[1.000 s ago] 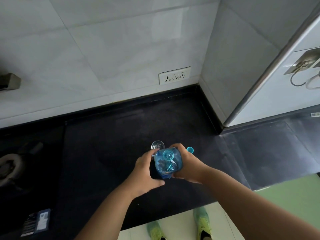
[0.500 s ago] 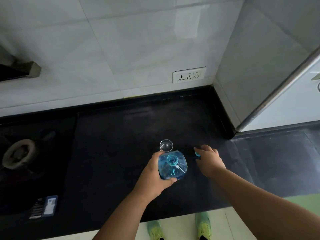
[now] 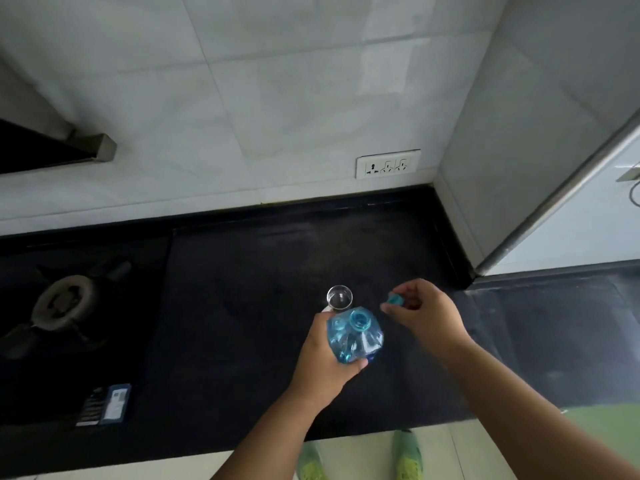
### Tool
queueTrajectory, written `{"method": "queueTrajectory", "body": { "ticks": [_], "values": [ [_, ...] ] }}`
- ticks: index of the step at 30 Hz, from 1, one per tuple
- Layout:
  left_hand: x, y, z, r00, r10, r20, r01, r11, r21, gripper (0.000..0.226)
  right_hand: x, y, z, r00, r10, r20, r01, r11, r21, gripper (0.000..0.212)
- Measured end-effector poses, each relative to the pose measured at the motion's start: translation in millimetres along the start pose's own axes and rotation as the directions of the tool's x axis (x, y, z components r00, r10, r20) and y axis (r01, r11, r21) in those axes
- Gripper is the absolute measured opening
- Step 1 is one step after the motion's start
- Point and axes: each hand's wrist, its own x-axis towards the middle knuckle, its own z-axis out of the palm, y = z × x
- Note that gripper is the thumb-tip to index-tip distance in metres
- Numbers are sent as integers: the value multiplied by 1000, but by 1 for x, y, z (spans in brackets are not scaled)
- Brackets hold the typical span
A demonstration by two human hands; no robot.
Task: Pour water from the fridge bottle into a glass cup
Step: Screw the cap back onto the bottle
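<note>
A blue see-through plastic bottle stands upright near the front of the black counter, its mouth uncapped. My left hand is wrapped around the bottle's left side. Just behind the bottle sits a small clear glass cup, seen from above. My right hand hovers to the right of the bottle and pinches the blue bottle cap between its fingertips.
A gas burner lies at the left of the counter, with a dark blue-and-white packet in front of it. A wall socket sits on the tiled back wall. A side wall and steel-edged white panel close off the right.
My right hand let go of the bottle, moved right to the cap on the counter and lifted it. The left hand kept its hold on the bottle. The camera view shifted.
</note>
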Motion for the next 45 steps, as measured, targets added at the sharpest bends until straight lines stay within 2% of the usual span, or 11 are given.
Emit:
{"method": "queueTrajectory", "body": {
  "ticks": [3,6,10,16,22,28,30,33,37,43,45],
  "values": [
    [-11,15,-2,999,43,-32,-45,998,-55,82,-22,-45,-31,998,-70,5,67,971,230,27],
    [-18,39,-11,990,126,-68,-130,989,-69,83,-44,-86,-62,981,-148,122,88,914,397,29],
    [-26,84,-29,970,228,-85,-227,974,20,83,-66,-129,-93,916,-307,260,213,918,333,39],
    [-37,133,-51,915,381,-135,-356,917,178,77,-74,-168,-115,863,-475,171,441,874,205,35],
    [-48,160,-71,863,475,-172,-415,860,296,78,-83,-198,-129,673,-674,306,730,671,-129,48],
    [-60,177,-98,876,467,-122,-402,845,353,74,-85,-222,-144,363,-810,461,930,344,-128,34],
    [-63,180,-106,873,478,-98,-419,837,351,75,-86,-229,-145,316,-818,480,947,301,-109,34],
    [-67,185,-112,868,483,-113,-422,838,346,75,-88,-238,-147,319,-819,477,945,310,-101,34],
    [-67,193,-115,857,502,-121,-433,826,361,73,-88,-243,-147,405,-776,483,900,432,-62,35],
    [-65,196,-118,842,521,-142,-425,801,421,76,-96,-251,-143,547,-727,416,836,500,-226,39],
    [-65,197,-120,839,526,-139,-431,799,420,77,-99,-252,-137,552,-755,355,833,475,-283,44]
  ]
}}
